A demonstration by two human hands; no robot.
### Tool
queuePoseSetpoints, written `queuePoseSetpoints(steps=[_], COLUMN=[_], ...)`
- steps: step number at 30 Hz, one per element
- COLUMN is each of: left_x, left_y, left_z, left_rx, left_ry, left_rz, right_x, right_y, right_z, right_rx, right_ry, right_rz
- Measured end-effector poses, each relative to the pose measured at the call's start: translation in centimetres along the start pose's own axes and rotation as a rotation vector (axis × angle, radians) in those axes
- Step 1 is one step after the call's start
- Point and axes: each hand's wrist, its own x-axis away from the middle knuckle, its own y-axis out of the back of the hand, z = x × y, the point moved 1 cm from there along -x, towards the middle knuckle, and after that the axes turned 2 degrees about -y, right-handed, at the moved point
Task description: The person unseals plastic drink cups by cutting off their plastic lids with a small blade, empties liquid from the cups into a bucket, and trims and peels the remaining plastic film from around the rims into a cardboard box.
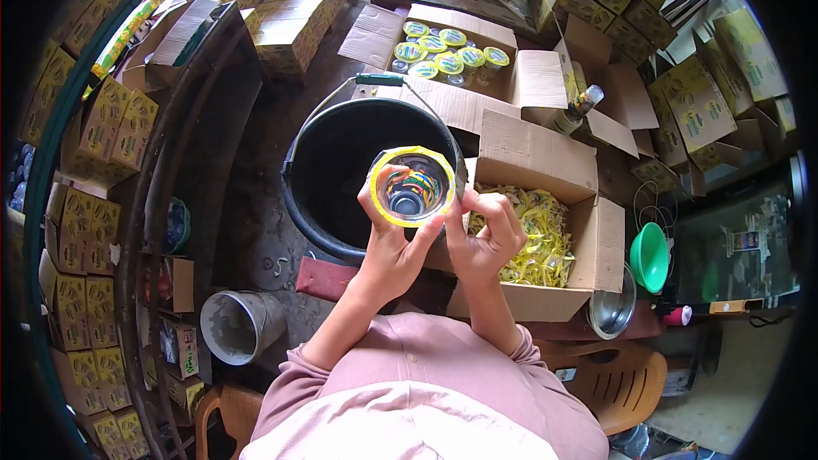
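Observation:
A clear plastic cup (415, 201) with a yellow film ring around its rim is held up over a black bucket (298, 204). My left hand (394, 247) is closed around the cup from the left and below, its mouth facing me. Coloured print shows through the cup wall. My right hand (487, 234) is closed in a pinch right at the cup's right rim. A small greyish edge shows by its fingertips, too little to name. The bucket's wire handle with a dark green grip (380, 80) stands up at the far side.
Right of the bucket, a cardboard box (609, 243) holds yellow film scraps (537, 234). Beyond it, another carton (464, 21) holds several lidded cups (433, 44). A green bowl (650, 257), a grey pail (243, 328) and stacked yellow cartons (89, 307) stand around.

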Motion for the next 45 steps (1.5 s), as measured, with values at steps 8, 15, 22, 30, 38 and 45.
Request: queuePoseSetpoints(steps=[8, 15, 22, 30, 38, 45], left_x=[0.0, -0.1, -0.4, -0.2, -0.5, -0.6], left_y=[0.2, 0.7, 1.1, 1.2, 1.7, 1.9], left_z=[-0.4, -0.2, -0.7, -0.7, -0.5, -0.5], left_rx=[-0.078, -0.093, -0.150, 0.021, -0.083, -0.058], left_ry=[0.003, -0.004, -0.044, 0.030, 0.001, 0.012], left_rz=[0.081, 0.088, 0.160, 0.166, 0.177, 0.241], right_x=[-0.4, -0.5, -0.8, -1.5, -0.9, -1.3], right_y=[0.5, 1.1, 1.2, 1.4, 1.3, 1.3], right_z=[-0.1, -0.5, -0.2, -0.7, -0.6, -0.7], right_rx=[0.004, -0.064, -0.020, -0.084, -0.051, -0.060], right_ry=[-0.020, -0.037, -0.038, -0.020, -0.044, -0.040], right_rz=[0.031, 0.107, 0.099, 0.163, 0.152, 0.166])
